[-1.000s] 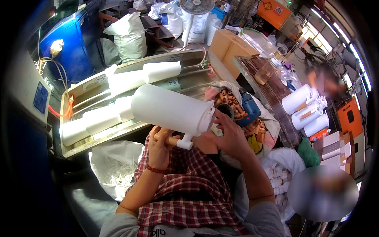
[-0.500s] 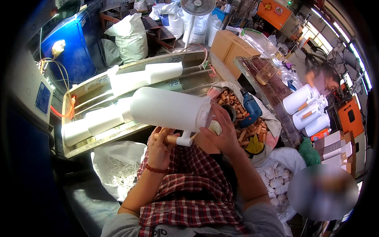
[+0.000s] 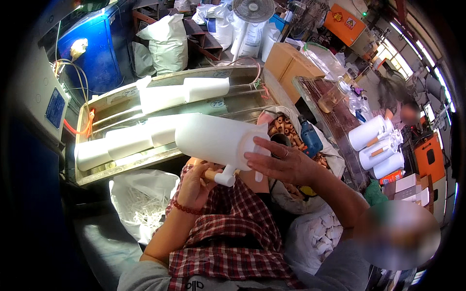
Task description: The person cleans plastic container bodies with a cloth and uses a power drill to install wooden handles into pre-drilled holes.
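A blue cabinet (image 3: 90, 53) is standing beyond the far left corner of the trough (image 3: 281, 92), and a pale sack (image 3: 167, 46) is leaning behind its far edge. A fan (image 3: 253, 9) is rising farther back. A cardboard box (image 3: 286, 65) is sitting near the dark desk's (image 3: 335, 130) far left corner. Beyond the desk, a window (image 3: 394, 60) is shining and strip lights (image 3: 439, 80) are glowing.

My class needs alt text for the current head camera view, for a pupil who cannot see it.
A person's left hand grips a tan handle beside a white cylindrical container; the right hand, fingers outstretched, touches the container's right end. Beyond, white cylinders lie in a trough.
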A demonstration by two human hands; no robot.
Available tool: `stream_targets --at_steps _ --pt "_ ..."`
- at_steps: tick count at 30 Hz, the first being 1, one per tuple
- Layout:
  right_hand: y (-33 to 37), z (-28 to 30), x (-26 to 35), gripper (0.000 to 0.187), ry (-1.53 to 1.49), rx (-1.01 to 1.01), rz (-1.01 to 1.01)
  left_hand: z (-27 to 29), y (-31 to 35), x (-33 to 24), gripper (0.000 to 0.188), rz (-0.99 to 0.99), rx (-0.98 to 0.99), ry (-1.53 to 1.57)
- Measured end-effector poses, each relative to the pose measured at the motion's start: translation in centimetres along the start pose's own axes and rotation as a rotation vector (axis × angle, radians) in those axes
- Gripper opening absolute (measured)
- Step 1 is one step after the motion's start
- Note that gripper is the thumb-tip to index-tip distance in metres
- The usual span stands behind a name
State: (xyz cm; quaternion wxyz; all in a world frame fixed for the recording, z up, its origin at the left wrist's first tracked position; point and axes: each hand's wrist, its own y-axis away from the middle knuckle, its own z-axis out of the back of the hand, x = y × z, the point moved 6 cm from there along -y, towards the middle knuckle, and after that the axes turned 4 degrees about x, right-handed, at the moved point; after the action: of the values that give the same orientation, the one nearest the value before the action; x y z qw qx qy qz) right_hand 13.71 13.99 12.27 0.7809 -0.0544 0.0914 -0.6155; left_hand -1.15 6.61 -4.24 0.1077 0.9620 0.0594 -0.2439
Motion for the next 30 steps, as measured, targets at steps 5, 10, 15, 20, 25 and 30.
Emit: stream_targets --at_steps 5,10,15,20,25,30 --pt "-0.9 0.5 0.1 0.048 -0.093 0.078 -0.066 -0.7 0.3 -0.7 0.032 -0.01 -0.023 -0.004" --pt "-1.0 0.6 -0.5 0.057 -0.055 -0.144 -0.42 -0.3 -0.1 -0.4 0.035 -0.058 0.008 0.042" --pt "-1.3 0.3 -0.7 0.067 -0.006 -0.082 -0.676 1.0 0.4 -1.4 0.04 -0.128 -0.011 0.036" --pt "-1.7 0.7 -0.3 0.068 0.108 -0.052 -0.494 0.5 0.9 -1.8 0.039 -0.137 -0.013 0.021" --pt "-2.1 0.5 -0.4 0.067 0.177 0.069 -0.522 1.2 1.3 -2.0 0.039 -0.119 -0.042 0.018" --pt "-0.9 -1.2 1.0 0.078 -0.47 0.055 -0.807 0.6 1.1 -2.7 0.041 -0.198 0.006 0.045"
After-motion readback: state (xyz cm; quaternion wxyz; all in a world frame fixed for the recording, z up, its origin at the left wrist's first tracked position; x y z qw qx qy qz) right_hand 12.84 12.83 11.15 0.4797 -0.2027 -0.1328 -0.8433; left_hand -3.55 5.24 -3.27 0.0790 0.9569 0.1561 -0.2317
